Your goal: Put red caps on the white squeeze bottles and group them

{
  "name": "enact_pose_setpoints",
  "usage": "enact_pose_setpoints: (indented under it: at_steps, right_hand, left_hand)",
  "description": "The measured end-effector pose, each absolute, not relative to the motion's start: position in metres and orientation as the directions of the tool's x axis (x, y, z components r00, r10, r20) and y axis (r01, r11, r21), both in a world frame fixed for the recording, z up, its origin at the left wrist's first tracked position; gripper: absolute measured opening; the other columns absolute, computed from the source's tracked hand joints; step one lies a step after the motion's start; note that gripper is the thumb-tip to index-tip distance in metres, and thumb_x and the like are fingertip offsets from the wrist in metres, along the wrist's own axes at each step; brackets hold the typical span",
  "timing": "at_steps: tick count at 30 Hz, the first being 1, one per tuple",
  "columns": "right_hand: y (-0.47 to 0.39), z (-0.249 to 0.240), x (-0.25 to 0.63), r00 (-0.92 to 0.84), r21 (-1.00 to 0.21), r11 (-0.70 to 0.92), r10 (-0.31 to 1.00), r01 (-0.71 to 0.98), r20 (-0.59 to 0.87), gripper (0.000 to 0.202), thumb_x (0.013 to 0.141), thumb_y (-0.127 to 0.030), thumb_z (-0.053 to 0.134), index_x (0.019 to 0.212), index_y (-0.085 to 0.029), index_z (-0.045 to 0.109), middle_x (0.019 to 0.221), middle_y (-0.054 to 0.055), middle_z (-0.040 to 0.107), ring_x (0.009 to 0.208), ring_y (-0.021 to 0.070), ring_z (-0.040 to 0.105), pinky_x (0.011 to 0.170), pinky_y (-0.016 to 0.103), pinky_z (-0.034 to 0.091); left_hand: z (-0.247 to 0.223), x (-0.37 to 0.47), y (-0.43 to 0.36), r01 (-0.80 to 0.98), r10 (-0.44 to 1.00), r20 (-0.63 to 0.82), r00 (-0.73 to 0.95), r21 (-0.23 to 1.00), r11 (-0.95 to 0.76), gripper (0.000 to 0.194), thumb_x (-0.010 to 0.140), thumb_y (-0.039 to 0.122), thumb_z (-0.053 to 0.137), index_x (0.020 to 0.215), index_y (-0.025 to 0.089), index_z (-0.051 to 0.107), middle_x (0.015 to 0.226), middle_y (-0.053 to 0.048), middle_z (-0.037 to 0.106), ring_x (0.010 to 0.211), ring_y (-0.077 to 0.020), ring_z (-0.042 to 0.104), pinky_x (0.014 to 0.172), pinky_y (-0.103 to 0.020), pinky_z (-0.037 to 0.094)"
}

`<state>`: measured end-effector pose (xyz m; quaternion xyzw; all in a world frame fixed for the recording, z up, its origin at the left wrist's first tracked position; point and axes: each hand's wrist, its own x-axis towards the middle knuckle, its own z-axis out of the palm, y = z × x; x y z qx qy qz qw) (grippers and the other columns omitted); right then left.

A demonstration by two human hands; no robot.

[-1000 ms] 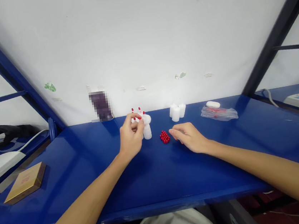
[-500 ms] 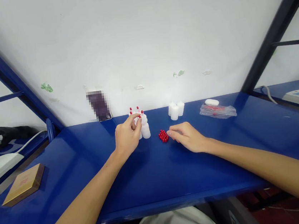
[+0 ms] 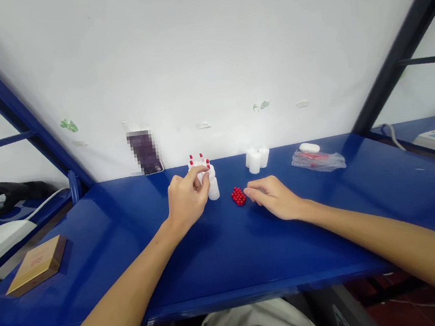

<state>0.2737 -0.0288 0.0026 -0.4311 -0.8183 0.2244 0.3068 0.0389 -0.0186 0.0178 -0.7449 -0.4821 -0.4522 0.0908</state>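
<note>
My left hand (image 3: 188,196) is closed in a pinch, with a small red cap (image 3: 208,167) at the tips of its index finger and thumb. The cap shows in front of a cluster of white plastic bottles (image 3: 213,188) with red tips, partly hidden behind the hand. Beside a small pile of red caps (image 3: 238,197) lies my right hand (image 3: 274,198), its fingers curled and the thumb close to the index finger. Anything between those fingertips is too small to make out. Several white bottles or containers (image 3: 254,163) stand farther back, right of the pile.
Both forearms rest over a blue table (image 3: 228,256). A clear plastic bag with red contents (image 3: 318,160) and a white oval object (image 3: 309,148) lie at the back right. A pixelated phone-like object (image 3: 144,153) leans on the wall. At left are a gold box (image 3: 36,264) and a power strip (image 3: 2,240).
My left hand has shifted slightly right, and the red cap at its fingertips moved with it. My right hand stays beside the pile. The whole view has shifted a little.
</note>
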Motion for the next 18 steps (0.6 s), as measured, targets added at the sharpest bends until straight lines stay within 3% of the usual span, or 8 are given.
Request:
enact_pose_setpoints:
  at_steps: [7, 15, 18]
  right_hand:
    - [-0.0291, 0.0032, 0.2734, -0.448, -0.627, 0.534, 0.839, 0.567, 0.309, 0.044, 0.097, -0.043, 0.044, 0.063, -0.018, 0.057, 0.055, -0.003, 0.052, 0.053, 0.0116, 0.047, 0.054, 0.025, 0.031]
    - [-0.029, 0.003, 0.2738, -0.462, -0.622, 0.545, 0.831, 0.563, 0.31, 0.044, 0.097, -0.043, 0.043, 0.065, -0.017, 0.059, 0.056, -0.002, 0.053, 0.053, 0.0119, 0.048, 0.055, 0.025, 0.032]
    - [-0.0287, 0.0032, 0.2738, -0.463, -0.613, 0.546, 0.831, 0.571, 0.309, 0.044, 0.097, -0.043, 0.043, 0.065, -0.017, 0.059, 0.056, -0.002, 0.054, 0.053, 0.0118, 0.048, 0.055, 0.025, 0.031]
  left_hand:
    - [0.0224, 0.0403, -0.0229, 0.852, 0.718, 0.658, 0.226, 0.224, -0.473, 0.033, 0.091, 0.024, 0.051, 0.121, 0.022, 0.064, 0.058, 0.005, 0.062, 0.053, -0.0135, 0.049, 0.07, -0.028, 0.038]
    - [0.021, 0.038, -0.0195, 0.837, 0.765, 0.614, 0.195, 0.303, -0.456, 0.041, 0.093, 0.027, 0.05, 0.134, 0.021, 0.055, 0.059, 0.004, 0.062, 0.052, -0.0129, 0.053, 0.059, -0.023, 0.038]
    - [0.02, 0.0371, -0.0156, 0.858, 0.753, 0.637, 0.163, 0.285, -0.427, 0.035, 0.096, 0.033, 0.05, 0.128, 0.023, 0.059, 0.061, 0.004, 0.064, 0.053, -0.0132, 0.056, 0.057, -0.023, 0.034]
